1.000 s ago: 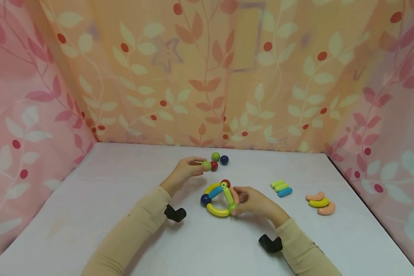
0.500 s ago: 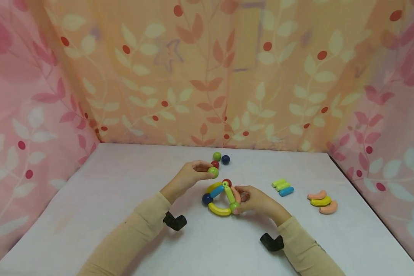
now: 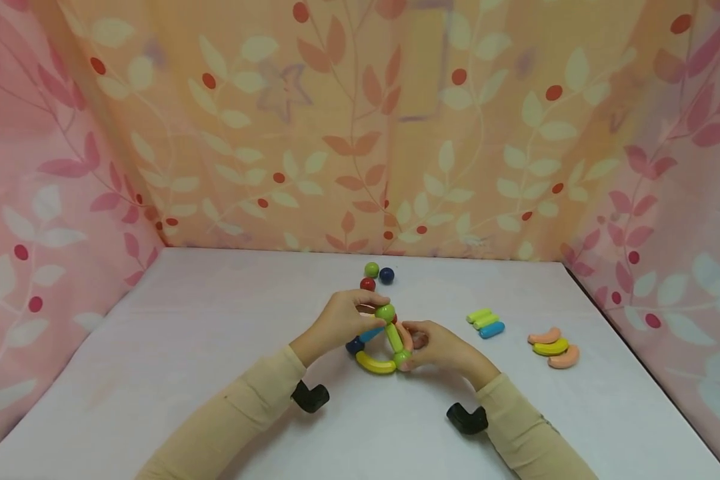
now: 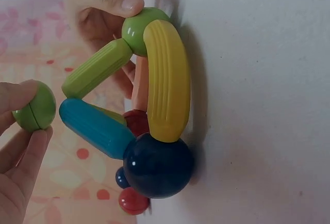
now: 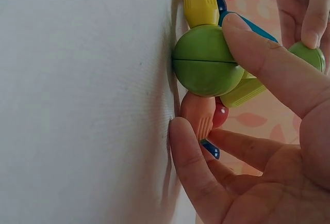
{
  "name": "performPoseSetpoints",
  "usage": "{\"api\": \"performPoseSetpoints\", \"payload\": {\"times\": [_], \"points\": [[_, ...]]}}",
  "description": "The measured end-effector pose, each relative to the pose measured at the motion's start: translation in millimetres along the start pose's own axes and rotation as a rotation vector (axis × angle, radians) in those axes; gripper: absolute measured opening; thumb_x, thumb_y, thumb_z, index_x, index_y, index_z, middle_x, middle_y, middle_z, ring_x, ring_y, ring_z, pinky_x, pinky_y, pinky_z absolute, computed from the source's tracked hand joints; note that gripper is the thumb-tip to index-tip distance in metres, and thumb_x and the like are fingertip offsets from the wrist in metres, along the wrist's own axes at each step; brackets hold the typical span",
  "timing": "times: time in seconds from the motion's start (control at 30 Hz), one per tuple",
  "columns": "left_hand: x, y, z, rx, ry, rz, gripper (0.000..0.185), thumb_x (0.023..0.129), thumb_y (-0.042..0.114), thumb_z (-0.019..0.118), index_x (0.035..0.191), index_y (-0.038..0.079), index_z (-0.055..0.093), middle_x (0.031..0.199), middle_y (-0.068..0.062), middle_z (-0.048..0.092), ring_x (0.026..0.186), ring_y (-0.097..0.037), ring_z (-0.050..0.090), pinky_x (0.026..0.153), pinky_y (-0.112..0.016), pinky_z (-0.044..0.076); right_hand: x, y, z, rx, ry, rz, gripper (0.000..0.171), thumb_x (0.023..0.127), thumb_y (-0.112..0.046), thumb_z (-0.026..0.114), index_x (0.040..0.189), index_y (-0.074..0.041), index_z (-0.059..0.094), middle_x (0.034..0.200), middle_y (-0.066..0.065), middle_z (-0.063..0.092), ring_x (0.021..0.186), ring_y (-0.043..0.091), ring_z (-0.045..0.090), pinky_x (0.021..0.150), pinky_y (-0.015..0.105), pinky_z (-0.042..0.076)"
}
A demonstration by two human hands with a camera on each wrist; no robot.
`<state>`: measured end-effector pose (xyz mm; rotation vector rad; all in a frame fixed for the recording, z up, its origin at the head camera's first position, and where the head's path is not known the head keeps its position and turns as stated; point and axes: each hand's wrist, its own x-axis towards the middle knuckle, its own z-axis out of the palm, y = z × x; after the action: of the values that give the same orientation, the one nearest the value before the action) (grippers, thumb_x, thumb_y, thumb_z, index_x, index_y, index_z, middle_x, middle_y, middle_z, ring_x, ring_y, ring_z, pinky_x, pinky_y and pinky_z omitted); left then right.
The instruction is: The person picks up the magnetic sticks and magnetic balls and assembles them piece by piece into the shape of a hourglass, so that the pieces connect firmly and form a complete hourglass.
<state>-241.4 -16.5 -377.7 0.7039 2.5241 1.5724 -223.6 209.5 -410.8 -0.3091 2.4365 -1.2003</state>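
In the head view my left hand (image 3: pixel 343 319) pinches a green ball (image 4: pixel 41 108) between thumb and fingers, above a magnetic stick-and-ball frame. In the left wrist view that ball hangs slightly apart from the raised ends of a green stick (image 4: pixel 98 68) and a blue stick (image 4: pixel 95 127), which lean together. The frame's base has a yellow curved stick (image 3: pixel 376 363), a dark blue ball (image 4: pixel 157 166), a red ball and another green ball (image 5: pixel 206 59). My right hand (image 3: pixel 447 350) holds this corner, thumb on the green ball and fingers by the peach curved stick (image 5: pixel 197 113).
Behind the frame lie a red ball (image 3: pixel 368 285), a green ball (image 3: pixel 371 269) and a dark blue ball (image 3: pixel 387 275). To the right are two green sticks (image 3: pixel 483 318), a blue stick (image 3: pixel 492 330) and several curved sticks (image 3: pixel 550 347). Patterned curtains surround the white table (image 3: pixel 228 287).
My left hand has carried the green ball from beside the loose red ball, right and nearer, to the top of the frame. The right hand has kept its hold there.
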Motion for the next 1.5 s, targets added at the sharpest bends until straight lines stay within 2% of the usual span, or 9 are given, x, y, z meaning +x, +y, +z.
{"api": "performPoseSetpoints", "payload": {"times": [0.23,0.33,0.47,0.57,0.77,0.87,1.0,1.23,1.5], "points": [[-6.0,2.5,1.2,0.163,-0.019,0.15,0.036,0.081,-0.002,0.078,0.116,0.002,0.072,0.116,-0.009,0.073,0.108,-0.024,0.069,0.095,-0.038,0.057,1,-2,0,-0.004,0.0,0.011,0.089,0.073,-0.019,0.089,0.148,-0.004,0.044,0.129,0.011,0.061,0.108,0.023,0.057,0.094,0.042,0.051],[-8.2,2.1,1.4,0.202,-0.028,0.167,0.036,0.081,-0.002,0.078,0.117,0.003,0.072,0.116,-0.008,0.073,0.108,-0.022,0.069,0.095,-0.035,0.057,2,-2,0,-0.008,-0.005,0.004,0.088,0.072,-0.017,0.089,0.147,-0.003,0.045,0.129,0.01,0.061,0.109,0.023,0.057,0.095,0.043,0.05],[-7.9,-1.0,-0.2,0.188,-0.053,0.162,0.04,0.082,0.0,0.077,0.121,0.003,0.069,0.121,-0.007,0.071,0.113,-0.022,0.067,0.098,-0.036,0.056,2,-1,1,-0.004,-0.001,0.003,0.088,0.072,-0.015,0.089,0.147,-0.004,0.045,0.13,0.01,0.061,0.11,0.024,0.058,0.096,0.045,0.05],[-7.8,-7.9,-3.8,0.152,-0.082,0.091,0.05,0.083,0.003,0.078,0.131,0.005,0.063,0.13,-0.01,0.066,0.119,-0.026,0.063,0.101,-0.04,0.053,2,-2,1,-0.005,0.012,0.011,0.088,0.071,-0.015,0.089,0.147,-0.004,0.045,0.131,0.011,0.061,0.111,0.024,0.058,0.097,0.045,0.051],[-12.7,-35.6,-10.9,0.099,-0.139,-0.257,0.075,0.079,0.014,0.084,0.146,0.015,0.049,0.142,-0.014,0.056,0.128,-0.031,0.056,0.107,-0.047,0.049,1,-2,1,-0.012,0.023,0.039,0.087,0.072,-0.016,0.089,0.147,-0.005,0.046,0.131,0.011,0.06,0.111,0.024,0.057,0.096,0.043,0.051],[-13.6,-46.4,-12.3,0.057,-0.155,-0.361,0.077,0.079,0.016,0.085,0.146,0.017,0.049,0.142,-0.013,0.056,0.128,-0.03,0.056,0.109,-0.048,0.047,-2,-3,0,-0.007,0.03,0.058,0.084,0.075,-0.018,0.088,0.146,-0.005,0.047,0.13,0.012,0.061,0.11,0.024,0.057,0.096,0.043,0.053],[-12.2,-52.4,-12.2,0.006,-0.161,-0.369,0.073,0.079,0.017,0.084,0.145,0.016,0.051,0.141,-0.012,0.057,0.128,-0.029,0.056,0.11,-0.049,0.045,-4,-3,-2,-0.007,0.047,0.073,0.079,0.076,-0.018,0.087,0.145,-0.005,0.049,0.126,0.011,0.063,0.105,0.022,0.058,0.09,0.038,0.055],[-13.0,-55.1,-10.6,-0.001,-0.166,-0.398,0.07,0.079,0.022,0.084,0.142,0.015,0.054,0.145,-0.011,0.055,0.131,-0.033,0.054,0.109,-0.051,0.045,-3,0,-3,0.024,0.064,0.088,0.075,0.077,-0.014,0.085,0.142,-0.003,0.051,0.114,0.009,0.065,0.097,0.019,0.058,0.078,0.027,0.053],[-13.9,-55.2,-9.3,-0.01,-0.166,-0.415,0.069,0.079,0.02,0.084,0.141,0.016,0.055,0.135,-0.01,0.06,0.119,-0.025,0.056,0.107,-0.049,0.047,-1,3,-4,0.019,0.108,0.097,0.069,0.077,-0.014,0.085,0.139,-0.004,0.056,0.114,0.007,0.067,0.102,0.019,0.06,0.086,0.032,0.055]]}}
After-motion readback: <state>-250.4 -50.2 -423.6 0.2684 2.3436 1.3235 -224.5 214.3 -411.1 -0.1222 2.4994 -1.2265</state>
